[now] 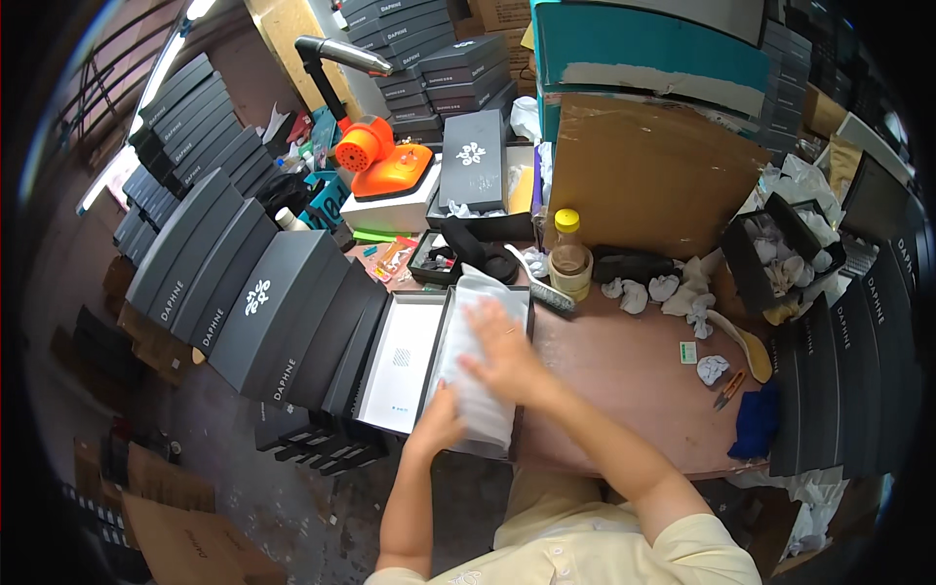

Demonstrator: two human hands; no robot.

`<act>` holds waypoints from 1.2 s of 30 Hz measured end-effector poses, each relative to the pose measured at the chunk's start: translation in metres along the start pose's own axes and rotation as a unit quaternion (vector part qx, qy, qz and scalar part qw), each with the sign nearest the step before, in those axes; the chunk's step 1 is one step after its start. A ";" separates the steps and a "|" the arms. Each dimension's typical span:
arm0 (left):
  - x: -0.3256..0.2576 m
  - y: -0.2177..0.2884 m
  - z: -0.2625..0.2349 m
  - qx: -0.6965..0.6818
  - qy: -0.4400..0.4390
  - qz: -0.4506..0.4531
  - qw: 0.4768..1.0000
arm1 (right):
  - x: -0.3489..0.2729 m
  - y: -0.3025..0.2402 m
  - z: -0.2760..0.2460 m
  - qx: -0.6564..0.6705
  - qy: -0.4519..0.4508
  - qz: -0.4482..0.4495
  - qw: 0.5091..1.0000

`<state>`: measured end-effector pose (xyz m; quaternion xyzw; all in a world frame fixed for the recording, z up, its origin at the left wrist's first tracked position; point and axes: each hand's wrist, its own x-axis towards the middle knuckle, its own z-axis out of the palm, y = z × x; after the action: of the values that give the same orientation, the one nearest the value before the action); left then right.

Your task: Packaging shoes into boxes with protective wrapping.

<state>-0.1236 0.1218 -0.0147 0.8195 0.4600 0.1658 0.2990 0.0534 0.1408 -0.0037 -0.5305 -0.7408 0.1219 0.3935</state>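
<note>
Currently both hands pressed flat, open: right hand [502,353] and left hand [439,421] on white paper [478,331]. Paper sat in box [522,444]; lid [405,361] beside, empty.

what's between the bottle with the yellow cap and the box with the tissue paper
A brush lies between the bottle and the box in the head view.

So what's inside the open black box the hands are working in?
White tissue paper fills the open black box. The right hand presses flat on top of it, and the left hand holds its near edge. Whatever lies beneath the paper is covered and cannot be seen.
</note>
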 end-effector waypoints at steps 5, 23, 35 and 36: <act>-0.052 -0.054 -0.027 0.080 0.336 -0.064 0.936 | -0.001 -0.011 0.099 -0.220 -0.173 0.044 0.959; -0.112 -0.010 -0.037 -0.057 0.470 -0.034 0.880 | -0.066 -0.053 -0.043 -0.018 0.076 -0.079 0.994; -0.068 0.043 -0.058 -0.251 0.279 0.058 0.925 | -0.028 -0.020 -0.073 0.707 0.131 0.239 0.653; -0.046 0.024 -0.067 -0.074 0.304 0.081 0.946 | -0.040 0.001 -0.063 0.690 0.086 0.280 0.661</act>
<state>-0.1685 0.0955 0.0517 0.7400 0.4477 0.4644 0.1907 0.1039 0.0912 0.0193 -0.2973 -0.2234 0.6568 0.6560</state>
